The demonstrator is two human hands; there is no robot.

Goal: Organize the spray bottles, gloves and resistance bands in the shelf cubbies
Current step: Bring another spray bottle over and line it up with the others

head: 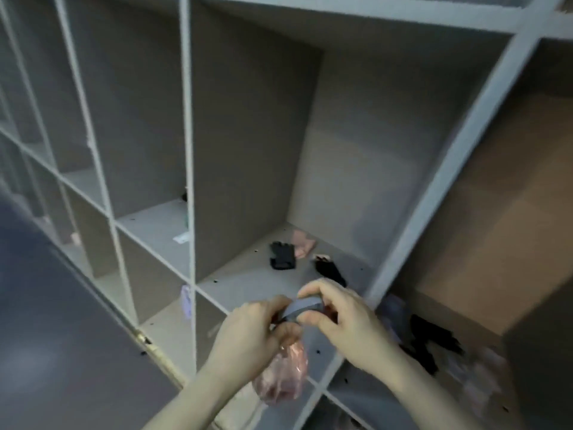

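While both hands meet in front of the shelf (440, 193), the left hand (254, 333) and right hand (338, 318) each pinch one end of a grey resistance band (302, 307), folded or rolled flat between thumbs and curled fingers; from the left hand's lower fingers hangs a clear pinkish plastic bag (285, 377), contents too blurred to name. Band and bag are held in the air, just before the front edge of the large middle cubby. On that cubby's floor, toward the back: one black glove (282, 255) lying flat, a pale pink item (302, 243) just behind and touching it, kind uncertain, and a second black glove (330, 271) to its right, near the cubby's right wall and partly hidden by the right hand. Cubby to the right, lower level: a heap of black gloves (434, 339) beside blurred pale items, not identifiable. Cubby to the left: a small white slip (181, 238) on its floor, and a dark object (185, 197) at its right wall, mostly hidden. Lower left cubby: a pale lilac object (186, 301) at the divider's edge. Shelf boards grey throughout, dotted with small dark screw holes
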